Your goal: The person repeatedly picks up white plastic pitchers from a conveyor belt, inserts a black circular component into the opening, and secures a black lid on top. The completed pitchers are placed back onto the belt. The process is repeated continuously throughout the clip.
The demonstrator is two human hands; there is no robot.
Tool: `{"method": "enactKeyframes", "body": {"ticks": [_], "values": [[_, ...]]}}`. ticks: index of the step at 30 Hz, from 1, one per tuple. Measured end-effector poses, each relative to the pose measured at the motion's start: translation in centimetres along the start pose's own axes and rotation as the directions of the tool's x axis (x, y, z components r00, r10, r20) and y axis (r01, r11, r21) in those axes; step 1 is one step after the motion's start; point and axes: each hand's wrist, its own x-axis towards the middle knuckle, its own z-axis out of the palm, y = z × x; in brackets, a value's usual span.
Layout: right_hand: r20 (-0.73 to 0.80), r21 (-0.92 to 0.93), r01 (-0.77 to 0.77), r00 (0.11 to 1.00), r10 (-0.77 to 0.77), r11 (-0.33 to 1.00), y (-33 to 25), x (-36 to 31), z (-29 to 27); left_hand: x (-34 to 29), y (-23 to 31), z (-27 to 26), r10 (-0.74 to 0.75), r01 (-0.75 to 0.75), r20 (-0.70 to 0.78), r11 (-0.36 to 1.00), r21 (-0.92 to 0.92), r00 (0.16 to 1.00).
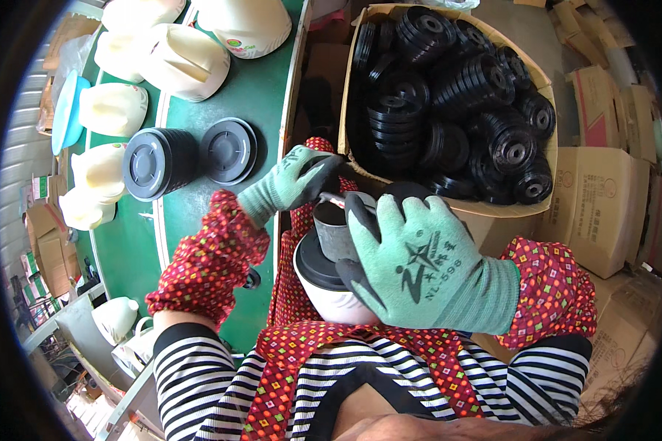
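Observation:
In my lap stands a white rounded vessel (338, 307), with a black round disc (316, 263) on its top. A grey metal cylinder (332, 234) stands upright on the disc. My right hand (426, 268), in a green glove with black fingertips, closes around the cylinder's right side. My left hand (294, 180), gloved alike, is closed at the far side of the cylinder's rim. Its fingertips meet a small shiny piece with some red (332, 198), whose kind I cannot make out. Part of the cylinder is hidden behind the right fingers.
An open cardboard box (552, 176) holds many stacked black discs (471, 88) at the far right. On the green table (221, 88) to the left are a stack of black discs (158, 162), a lower stack (229, 151) and several cream vessels (114, 109). Closed cartons (603, 198) stand at right.

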Motion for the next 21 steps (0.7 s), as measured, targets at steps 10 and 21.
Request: {"method": "enactKeyframes", "body": {"ticks": [10, 21], "values": [[-0.294, 0.056, 0.144, 0.948, -0.122, 0.988, 0.2, -0.1, 0.4, -0.2, 5.5, -5.2, -0.556, 0.513, -0.081, 0.807, -0.293, 0.827], [-0.525, 0.577, 0.287, 0.848, 0.078, 0.765, -0.3, -3.1, 11.2, -24.0, 9.9, -2.9, -0.816, 0.9, -0.381, 0.386, 0.2, 0.435]]}}
